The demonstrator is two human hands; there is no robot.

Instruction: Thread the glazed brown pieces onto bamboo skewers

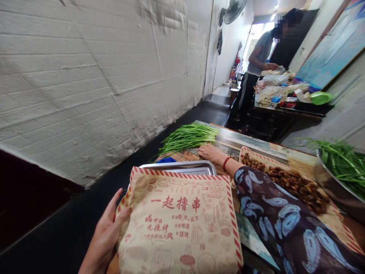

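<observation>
A brown paper sheet [182, 228] with a red striped border and red print fills the lower middle of the view. My left hand [110, 224] grips its left edge, thumb on top and fingers behind. Beyond the sheet, a metal tray [209, 167] shows its far rim. My right hand [212, 153], with a red bead bracelet, reaches across the table to the near right side of a bunch of green stalks [189, 137]. Its fingertips point left, and whatever lies under them is hidden.
Dark brown food pieces [296, 184] lie on another striped sheet at the right, beside a metal bowl of greens [327, 171]. Blue cloth [167, 160] sits behind the tray. A person [261, 57] stands at a cluttered table [288, 110] farther back. A white wall [99, 76] runs along the left.
</observation>
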